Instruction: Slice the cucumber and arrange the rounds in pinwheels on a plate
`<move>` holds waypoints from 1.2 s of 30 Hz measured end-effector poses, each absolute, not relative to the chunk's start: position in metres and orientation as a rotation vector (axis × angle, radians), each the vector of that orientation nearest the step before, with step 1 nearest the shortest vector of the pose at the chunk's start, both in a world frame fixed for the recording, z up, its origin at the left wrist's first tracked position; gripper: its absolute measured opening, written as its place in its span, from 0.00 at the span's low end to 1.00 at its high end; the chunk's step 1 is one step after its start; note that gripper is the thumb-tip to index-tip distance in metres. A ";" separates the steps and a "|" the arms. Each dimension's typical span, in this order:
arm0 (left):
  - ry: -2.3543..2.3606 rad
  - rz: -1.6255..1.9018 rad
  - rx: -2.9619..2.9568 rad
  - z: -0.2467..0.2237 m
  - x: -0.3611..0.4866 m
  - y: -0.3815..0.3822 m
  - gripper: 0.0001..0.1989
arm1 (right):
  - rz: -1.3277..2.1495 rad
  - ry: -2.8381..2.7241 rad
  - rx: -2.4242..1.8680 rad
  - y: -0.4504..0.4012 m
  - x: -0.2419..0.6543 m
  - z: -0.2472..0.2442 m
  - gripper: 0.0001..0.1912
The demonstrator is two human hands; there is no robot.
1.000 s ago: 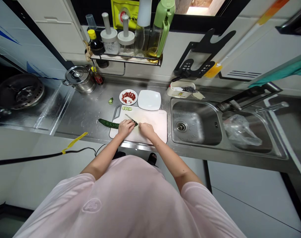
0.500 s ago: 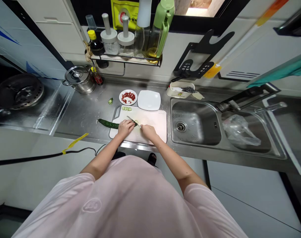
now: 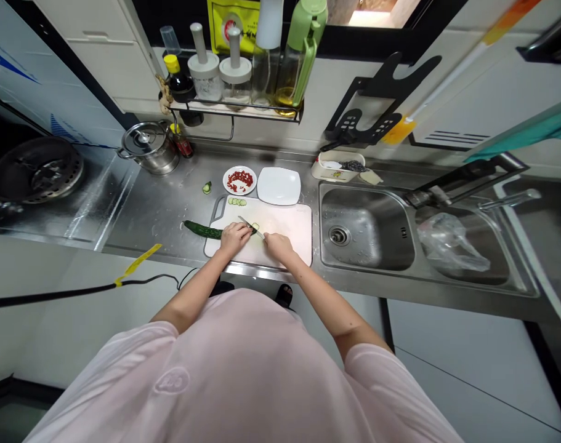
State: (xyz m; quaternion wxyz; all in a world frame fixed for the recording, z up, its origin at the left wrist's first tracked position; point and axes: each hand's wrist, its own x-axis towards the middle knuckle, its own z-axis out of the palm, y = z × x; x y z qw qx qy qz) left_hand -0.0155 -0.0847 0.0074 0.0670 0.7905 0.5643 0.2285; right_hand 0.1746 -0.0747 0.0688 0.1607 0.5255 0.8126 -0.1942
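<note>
A long green cucumber (image 3: 201, 230) lies across the left side of the white cutting board (image 3: 289, 224), its far end over the steel counter. My left hand (image 3: 234, 237) is closed over its right end. In my right hand (image 3: 277, 247) is a knife (image 3: 250, 224), gripped by the handle, its blade at the cut end of the cucumber by my left fingertips. Several pale cucumber slices (image 3: 236, 202) lie at the board's upper left. Behind the board are a white plate with chopped red pieces (image 3: 239, 181) and a bare white square plate (image 3: 279, 186).
To the right is a steel sink (image 3: 367, 227), with a plastic bag (image 3: 451, 243) in its second basin. A lidded pot (image 3: 151, 147) stands back left, near a black pan (image 3: 35, 169). A cucumber end piece (image 3: 207, 187) lies on the counter. Bottles and jars fill a wall rack (image 3: 234, 107).
The view has shifted very slightly. Both hands, the knife and the cucumber keep nearly the same places on the board.
</note>
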 end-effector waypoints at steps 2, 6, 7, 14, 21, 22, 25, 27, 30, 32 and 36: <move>1.704 0.684 2.367 0.009 -0.015 -0.085 0.13 | -0.555 2.312 1.500 -0.079 0.181 0.069 0.16; 1.715 0.657 2.340 0.013 -0.013 -0.086 0.13 | -0.553 2.263 1.505 -0.088 0.194 0.072 0.16; 1.718 0.651 2.336 0.014 -0.013 -0.086 0.13 | -0.554 2.251 1.505 -0.090 0.197 0.072 0.17; 1.709 0.655 2.340 0.014 -0.013 -0.086 0.13 | -0.574 2.239 1.505 -0.090 0.197 0.073 0.17; 1.709 0.642 2.348 0.012 -0.014 -0.085 0.14 | -0.571 2.283 1.516 -0.076 0.174 0.074 0.16; 1.707 0.640 2.348 0.011 -0.014 -0.085 0.14 | -0.568 2.286 1.517 -0.074 0.171 0.075 0.16; 1.712 0.630 2.342 0.011 -0.014 -0.085 0.14 | -0.560 2.284 1.510 -0.070 0.166 0.076 0.17; 1.713 0.632 2.336 0.011 -0.014 -0.085 0.14 | -0.556 2.277 1.502 -0.070 0.166 0.076 0.17; 1.713 0.635 2.328 0.011 -0.014 -0.085 0.14 | -0.557 2.263 1.490 -0.073 0.170 0.076 0.16; 1.718 0.634 2.321 0.012 -0.013 -0.086 0.14 | -0.557 2.255 1.492 -0.077 0.175 0.075 0.16; 1.726 0.650 2.307 0.014 -0.012 -0.087 0.14 | -0.546 2.234 1.504 -0.088 0.190 0.073 0.16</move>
